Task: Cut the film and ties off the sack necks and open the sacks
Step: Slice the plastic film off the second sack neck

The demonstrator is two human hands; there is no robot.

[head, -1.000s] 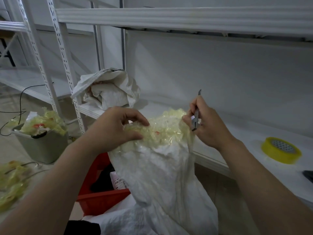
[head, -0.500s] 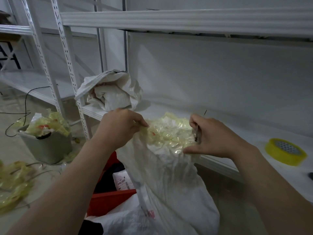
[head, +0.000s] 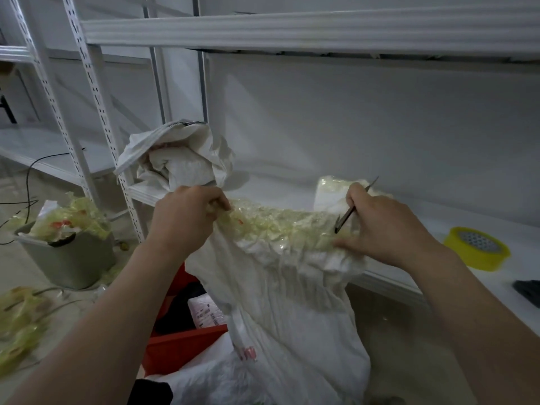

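White metal shelving [head: 292,27] against a white wall, yellow tape roll [head: 476,248] on the lower shelf, grey bin [head: 73,258] of film scraps on the floor. White sack [head: 286,302] stands between the arms, its yellowish film-wrapped neck [head: 280,226] stretched between both hands. Left hand [head: 184,220] grips the neck's left end, fingers curled. Right hand [head: 385,226] pinches the right end, thin blade [head: 350,213] held in it.

Part of the thin tool [head: 346,216] is hidden in the right hand [head: 382,226], and the dark thing [head: 529,291] at the right edge is cut off.
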